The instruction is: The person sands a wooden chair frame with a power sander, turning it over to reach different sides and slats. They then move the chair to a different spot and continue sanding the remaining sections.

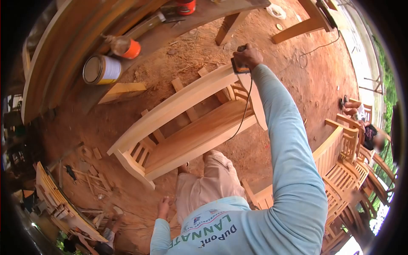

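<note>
My right hand [250, 56] is stretched far forward, wrapped round an orange and black power sander [240, 67]. The sander rests on the top corner of a wooden bench [178, 104], where the long back rail meets the arm. A dark power cord [245, 112] hangs from the sander across the bench seat. Low beside my trousers, my left hand [164, 207] is away from the bench, its fingers curled in and nothing visible in them.
A paint can [102, 69] and an orange-labelled container [126, 47] stand at the upper left by curved timber. Slatted wooden chairs [342, 182] are stacked at right, near a seated person [367, 131]. Another person [106, 238] is at lower left. Wood scraps [91, 174] litter the dirt.
</note>
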A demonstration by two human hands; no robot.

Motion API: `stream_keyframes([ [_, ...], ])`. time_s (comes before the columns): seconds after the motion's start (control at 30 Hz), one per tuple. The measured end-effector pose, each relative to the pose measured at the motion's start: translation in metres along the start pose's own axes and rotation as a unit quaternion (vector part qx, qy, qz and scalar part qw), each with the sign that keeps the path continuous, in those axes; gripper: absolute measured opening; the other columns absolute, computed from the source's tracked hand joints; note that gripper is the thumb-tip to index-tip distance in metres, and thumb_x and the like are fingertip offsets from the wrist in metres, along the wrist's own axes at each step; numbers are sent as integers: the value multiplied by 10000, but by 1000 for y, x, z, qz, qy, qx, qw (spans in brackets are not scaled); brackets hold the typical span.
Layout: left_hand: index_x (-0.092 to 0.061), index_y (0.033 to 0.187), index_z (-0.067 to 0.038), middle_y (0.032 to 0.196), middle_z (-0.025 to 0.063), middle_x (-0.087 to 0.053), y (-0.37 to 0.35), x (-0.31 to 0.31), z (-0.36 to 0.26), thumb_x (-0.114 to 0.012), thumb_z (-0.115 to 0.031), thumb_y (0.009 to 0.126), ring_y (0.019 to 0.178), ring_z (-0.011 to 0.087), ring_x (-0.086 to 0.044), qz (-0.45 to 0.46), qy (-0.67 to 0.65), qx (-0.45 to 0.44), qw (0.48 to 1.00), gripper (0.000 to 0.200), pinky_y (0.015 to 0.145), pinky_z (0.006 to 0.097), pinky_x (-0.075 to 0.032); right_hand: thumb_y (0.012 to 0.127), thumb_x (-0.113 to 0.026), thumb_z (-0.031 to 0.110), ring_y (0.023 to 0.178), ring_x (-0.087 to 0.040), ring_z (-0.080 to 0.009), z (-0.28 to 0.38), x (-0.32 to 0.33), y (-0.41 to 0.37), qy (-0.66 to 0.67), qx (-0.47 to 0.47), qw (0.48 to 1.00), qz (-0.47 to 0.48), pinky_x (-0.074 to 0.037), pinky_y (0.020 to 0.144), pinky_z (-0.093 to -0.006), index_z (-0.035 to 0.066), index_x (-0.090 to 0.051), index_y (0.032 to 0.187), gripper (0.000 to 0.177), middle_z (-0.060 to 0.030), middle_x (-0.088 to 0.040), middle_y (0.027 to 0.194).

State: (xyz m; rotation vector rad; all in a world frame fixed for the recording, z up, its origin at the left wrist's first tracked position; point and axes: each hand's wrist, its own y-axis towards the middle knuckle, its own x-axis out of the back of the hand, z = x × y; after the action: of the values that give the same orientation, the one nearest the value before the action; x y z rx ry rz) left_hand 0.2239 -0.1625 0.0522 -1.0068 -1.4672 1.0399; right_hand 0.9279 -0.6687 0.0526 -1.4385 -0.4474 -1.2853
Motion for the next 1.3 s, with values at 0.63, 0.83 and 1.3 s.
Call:
stream_keyframes([
  [0.63, -635, 1161, -57, 895, 0, -638, -1, -27, -72, -659, -270, 1035, 727, 87, -553, 10, 5, -61, 998, 248, 595, 248, -438, 791, -802, 518, 1140, -666, -403, -162, -89, -87, 147, 51, 971, -183, -556, 940, -514, 168, -549, 1404, 749, -181, -612, 1287],
  [0.83, -614, 1198, -66, 898, -19, -616, -3, -39, -98, -663, -240, 1032, 736, 78, -556, 16, 41, -93, 995, 245, 604, 228, -438, 793, -812, 517, 1136, -669, -410, -137, -80, -77, 155, 47, 973, -168, -570, 920, -503, 177, -568, 1399, 737, -183, -617, 1297],
  [1.3, -618, 1213, -54, 932, 5, -625, 38, -10, -119, -679, -251, 1025, 727, 76, -564, 80, 104, -85, 988, 279, 568, 228, -421, 802, -797, 462, 1158, -658, -388, -312, -156, -237, 167, -171, 950, -198, -560, 938, -501, 180, -509, 1415, 734, -142, -582, 1339],
])
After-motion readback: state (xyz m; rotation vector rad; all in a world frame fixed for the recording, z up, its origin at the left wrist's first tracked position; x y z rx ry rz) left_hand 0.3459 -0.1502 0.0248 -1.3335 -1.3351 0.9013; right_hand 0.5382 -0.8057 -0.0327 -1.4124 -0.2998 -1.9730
